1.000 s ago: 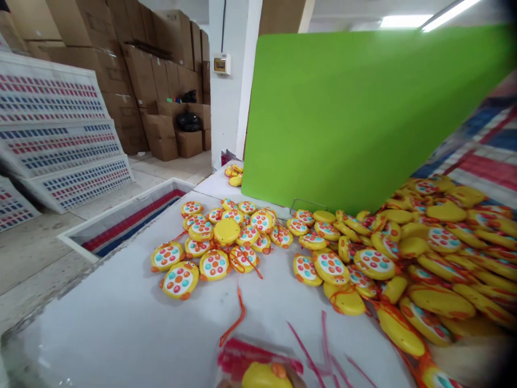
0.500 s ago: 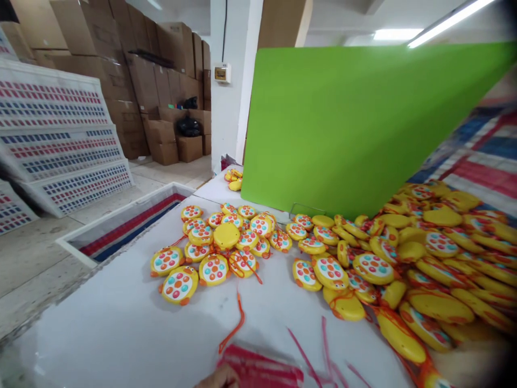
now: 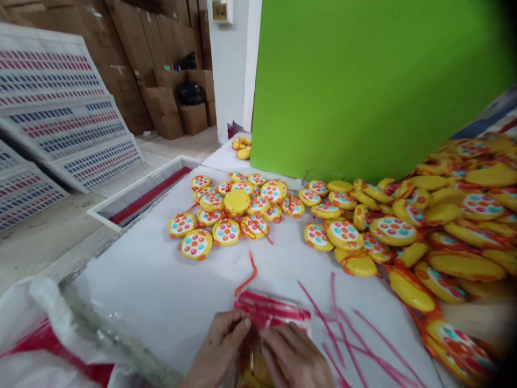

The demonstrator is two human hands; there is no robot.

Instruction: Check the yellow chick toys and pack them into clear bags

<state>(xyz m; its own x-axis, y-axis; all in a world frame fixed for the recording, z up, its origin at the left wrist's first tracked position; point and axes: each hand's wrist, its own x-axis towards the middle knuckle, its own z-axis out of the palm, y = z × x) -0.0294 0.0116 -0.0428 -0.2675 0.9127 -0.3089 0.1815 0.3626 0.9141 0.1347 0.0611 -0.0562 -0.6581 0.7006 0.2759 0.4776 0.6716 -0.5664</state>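
Observation:
At the bottom of the view, my left hand (image 3: 222,345) and my right hand (image 3: 297,355) are close together, both closed on the top of a clear plastic bag (image 3: 248,353). A yellow toy (image 3: 258,374) shows through the bag below my fingers, partly hidden by my right hand. Just beyond my hands lies a stack of pink-printed plastic bags (image 3: 274,311). An orange cord loop (image 3: 248,277) sticks out beyond the stack onto the white table (image 3: 161,302). Thin pink plastic strips (image 3: 355,345) lie to the right of my right hand.
Yellow toys with coloured dots (image 3: 226,231) lie grouped mid-table; a big heap of them (image 3: 464,215) covers the right. A green board (image 3: 355,86) stands behind. White crates (image 3: 72,124) and cardboard boxes (image 3: 161,108) stand at left. White plastic sacking (image 3: 48,312) is at lower left.
My view has tipped downward. Both hands are now in full view, together on the clear bag; before, only part of one hand showed at the pink-printed bags.

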